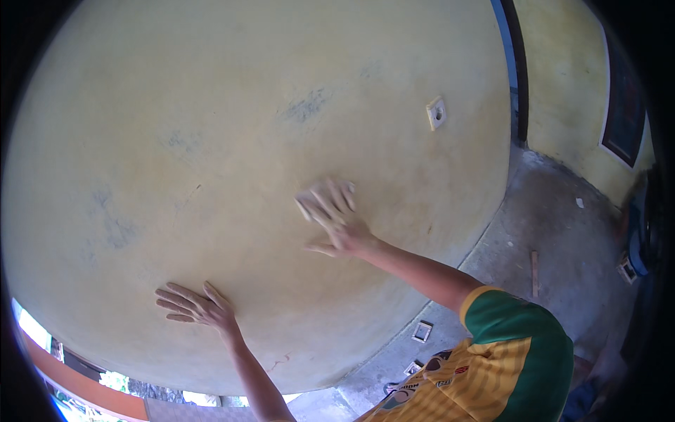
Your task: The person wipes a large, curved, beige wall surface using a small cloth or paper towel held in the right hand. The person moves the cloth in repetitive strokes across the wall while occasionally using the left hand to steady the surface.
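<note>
A pale yellow wall [232, 119] with dark bluish scuffed patches fills most of the head view. My right hand [339, 224] lies against its middle, fingers forward over a small greyish sheet of sandpaper [307, 195] pressed to the surface. Only the sheet's edges show around the fingers, which are slightly smeared by motion. Lower and to the left, my left hand [197, 307] rests flat on the wall with fingers spread and nothing in it. Pale dust coats the fingers of both hands.
A white socket plate [436, 113] sits on the wall at upper right. Beyond the wall's right edge is a grey concrete floor [562, 232] with a wooden stick [535, 273] and a small white square frame [422, 331]. A dark-framed window [624, 105] is at far right.
</note>
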